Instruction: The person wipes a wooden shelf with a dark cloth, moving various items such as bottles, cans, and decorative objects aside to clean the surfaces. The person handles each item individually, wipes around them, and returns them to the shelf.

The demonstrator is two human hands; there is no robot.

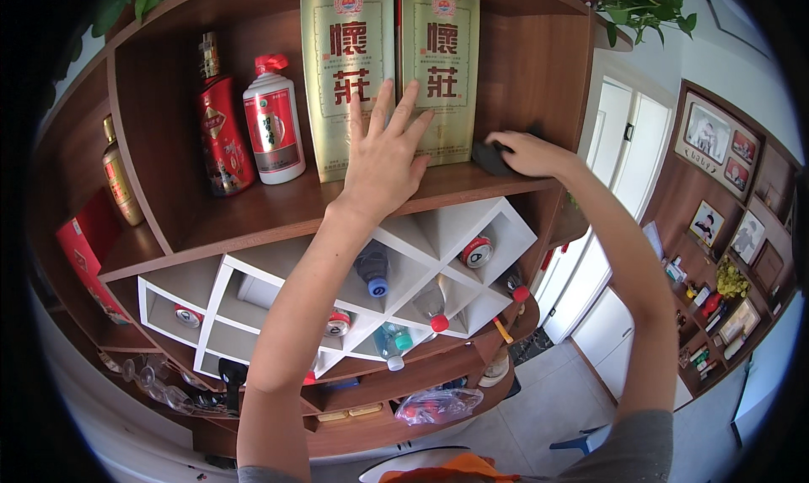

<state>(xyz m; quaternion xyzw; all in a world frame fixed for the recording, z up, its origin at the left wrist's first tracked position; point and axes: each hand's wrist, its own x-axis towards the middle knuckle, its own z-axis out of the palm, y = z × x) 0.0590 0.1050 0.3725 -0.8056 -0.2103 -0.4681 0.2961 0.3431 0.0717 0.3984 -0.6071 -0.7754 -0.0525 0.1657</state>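
Two tall gold cartons, a left one [325, 126] and a right one [466, 98], stand upright side by side in a brown wooden cabinet compartment and bear writing. My left hand [384, 158] lies spread against their lower fronts, across the gap between them, and holds nothing. Just right of the cartons, my right hand [531, 154] grips a dark grey cloth [490, 159] on the shelf board [287, 216]. Part of the cloth is hidden under the fingers. A red bottle [222, 129] and a white bottle with a red cap [273, 126] stand left of the cartons.
Below, a white lattice rack [436, 265] holds drink cans and plastic bottles. Wine glasses [158, 385] hang or lie at lower left; I cannot tell which. A gold bottle [120, 180] occupies the left compartment. A plastic bag [439, 406] rests lower down. Leafy plants [648, 6] overhang the top.
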